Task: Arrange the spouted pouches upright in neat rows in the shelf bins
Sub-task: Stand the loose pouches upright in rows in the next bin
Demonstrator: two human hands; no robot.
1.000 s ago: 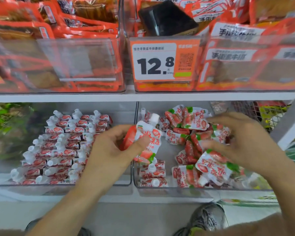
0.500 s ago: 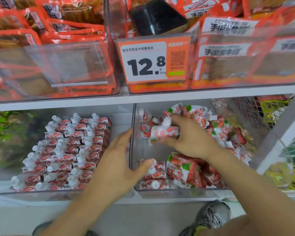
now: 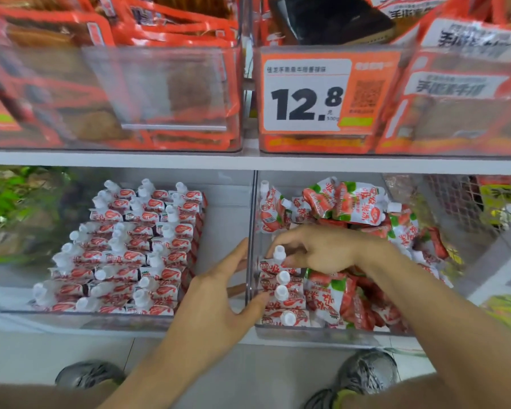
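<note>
Right hand lowered glossy pouch into clear bin; upright.

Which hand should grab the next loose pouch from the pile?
Probably the right hand: it is over the right bin, beside the loose pile. The left hand braces the divider wall.

One head-worn camera looks forward and down, close to the lower shelf bins, shoes below.
</note>
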